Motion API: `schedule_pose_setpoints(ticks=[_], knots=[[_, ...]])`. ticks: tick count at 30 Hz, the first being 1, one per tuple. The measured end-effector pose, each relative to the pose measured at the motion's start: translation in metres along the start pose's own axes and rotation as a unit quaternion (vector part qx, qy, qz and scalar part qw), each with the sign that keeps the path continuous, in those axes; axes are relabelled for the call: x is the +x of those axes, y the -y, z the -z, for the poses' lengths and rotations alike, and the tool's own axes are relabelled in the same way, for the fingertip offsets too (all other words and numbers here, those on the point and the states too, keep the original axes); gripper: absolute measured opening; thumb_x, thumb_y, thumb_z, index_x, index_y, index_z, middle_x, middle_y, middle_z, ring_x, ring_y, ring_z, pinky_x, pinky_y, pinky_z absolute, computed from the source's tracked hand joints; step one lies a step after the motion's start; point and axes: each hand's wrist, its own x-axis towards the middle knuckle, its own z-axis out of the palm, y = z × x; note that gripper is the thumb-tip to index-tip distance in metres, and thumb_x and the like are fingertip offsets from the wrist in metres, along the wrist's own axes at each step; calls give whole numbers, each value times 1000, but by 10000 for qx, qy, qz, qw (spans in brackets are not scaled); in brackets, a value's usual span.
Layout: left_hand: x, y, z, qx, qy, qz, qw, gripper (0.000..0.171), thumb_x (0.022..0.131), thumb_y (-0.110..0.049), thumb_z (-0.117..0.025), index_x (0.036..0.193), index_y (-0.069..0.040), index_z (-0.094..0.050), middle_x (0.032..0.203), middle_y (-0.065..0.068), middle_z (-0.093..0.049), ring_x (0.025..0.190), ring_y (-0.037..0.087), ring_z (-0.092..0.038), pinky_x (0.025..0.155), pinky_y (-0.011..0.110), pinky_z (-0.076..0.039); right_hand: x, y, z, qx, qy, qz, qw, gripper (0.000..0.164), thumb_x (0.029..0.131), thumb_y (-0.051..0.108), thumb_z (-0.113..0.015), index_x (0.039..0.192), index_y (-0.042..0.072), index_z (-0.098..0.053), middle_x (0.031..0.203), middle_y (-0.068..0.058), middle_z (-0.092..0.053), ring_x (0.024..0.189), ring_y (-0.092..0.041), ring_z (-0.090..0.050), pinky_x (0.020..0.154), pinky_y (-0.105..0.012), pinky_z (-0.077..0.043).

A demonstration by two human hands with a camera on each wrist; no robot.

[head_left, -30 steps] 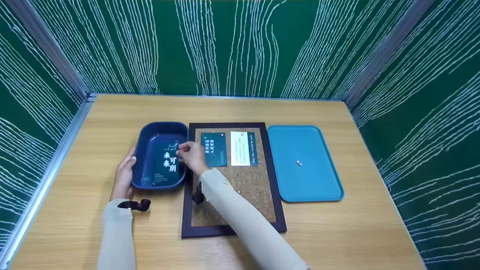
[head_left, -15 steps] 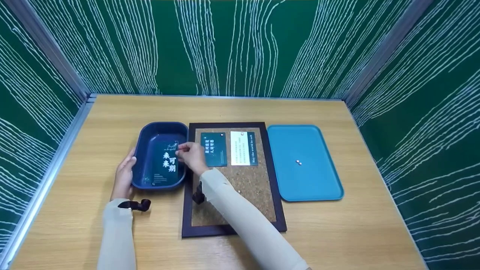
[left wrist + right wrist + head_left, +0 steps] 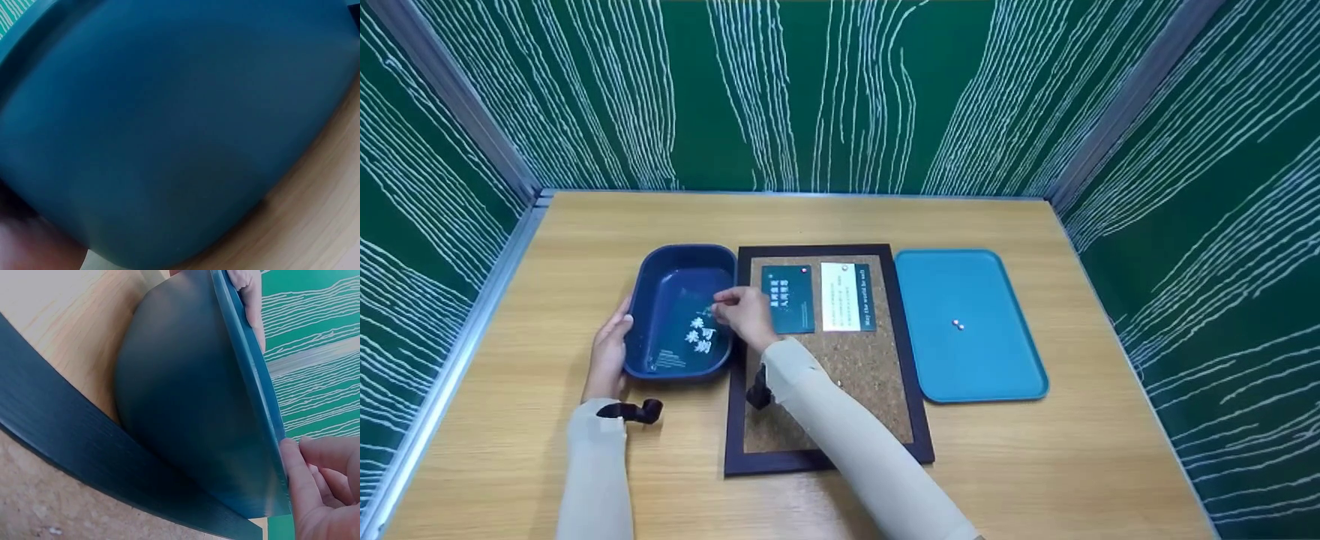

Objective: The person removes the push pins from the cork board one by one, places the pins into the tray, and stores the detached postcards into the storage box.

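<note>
A dark green card with white characters [image 3: 701,335] leans low inside the blue basin [image 3: 656,270], blurred and tilted. Just above its upper corner is my right hand [image 3: 746,311], with thumb and index fingertips close together over the basin's right side. No card shows between the fingers [image 3: 301,478] in the right wrist view; the basin's wall hides the card there. My left hand [image 3: 607,352] holds the basin's left side, thumb at the rim. The basin's outer wall [image 3: 169,129] fills most of the left wrist view, and a blurred part of the hand [image 3: 39,244] shows at its lower left.
Beside the basin lies a dark-framed corkboard [image 3: 877,412]. Pinned on it are a green card [image 3: 789,315] and a white-and-green card [image 3: 840,300]; small pins [image 3: 840,383] sit below them. A light blue tray [image 3: 967,367] at the right bears small pins [image 3: 958,325].
The card has dropped lower in the basin and tilted flatter, with its upper corner down from above to below the right fingertips. Both hands and the basin have barely moved.
</note>
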Motion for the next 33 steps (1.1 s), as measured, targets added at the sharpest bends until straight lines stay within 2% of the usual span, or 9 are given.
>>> schedule_pose_setpoints(ticks=[3, 7, 13, 18, 23, 28, 33], knots=[[5, 5, 2, 64, -50, -16, 10000, 49, 106, -20, -27, 154, -22, -18, 162, -8, -8, 150, 9, 2, 123, 31, -5, 0, 1, 1, -66, 42, -42, 10000, 15, 85, -1, -68, 98, -7, -72, 88, -14, -74, 74, -14, -71, 65, -20, -58], [5, 3, 2, 43, -57, 33, 10000, 49, 106, -21, -28, 154, -23, -19, 162, -9, -7, 150, 10, 2, 123, 32, -5, 0, 2, 4, 33, 235, -157, 9996, 17, 86, -1, -67, 101, -7, -71, 90, -14, -73, 75, -13, -71, 68, -20, -58], [-4, -9, -3, -128, 61, 98, 9999, 50, 106, -17, -27, 154, -21, -17, 162, -8, -5, 150, 11, 2, 123, 34, -6, 0, 1, 7, 134, 479, -223, 9985, 18, 87, 0, -67, 104, -6, -70, 93, -13, -73, 80, -14, -70, 73, -21, -58], [-9, -12, -4, -19, 60, 163, 9998, 50, 105, -16, -27, 154, -21, -15, 162, -7, -2, 150, 14, 3, 123, 35, -7, 0, -1, 8, 279, 626, -245, 9973, 20, 87, 1, -66, 106, -7, -69, 96, -14, -73, 83, -16, -71, 75, -22, -58], [-2, -5, 0, -165, 25, 257, 9995, 50, 106, -18, -27, 154, -25, -18, 162, -10, -4, 150, 13, -2, 123, 34, -10, -1, -3, 9, 354, 698, -228, 9967, 21, 88, 0, -65, 107, -8, -68, 98, -16, -72, 83, -15, -71, 75, -22, -58], [6, 3, 3, -225, 12, 340, 9992, 49, 106, -21, -27, 154, -29, -21, 162, -11, -7, 148, 12, -12, 120, 31, -19, 0, -7, 12, 467, 766, -182, 9958, 21, 89, -1, -63, 107, -10, -67, 97, -16, -72, 81, -14, -70, 75, -23, -58], [7, 0, 4, 105, 32, 400, 9991, 49, 106, -23, -26, 154, -30, -18, 163, -8, -6, 147, 17, -16, 120, 34, -20, 1, -10, 15, 867, 952, -164, 9915, 25, 89, -1, -63, 111, -12, -64, 105, -23, -69, 84, -14, -70, 79, -24, -58]])
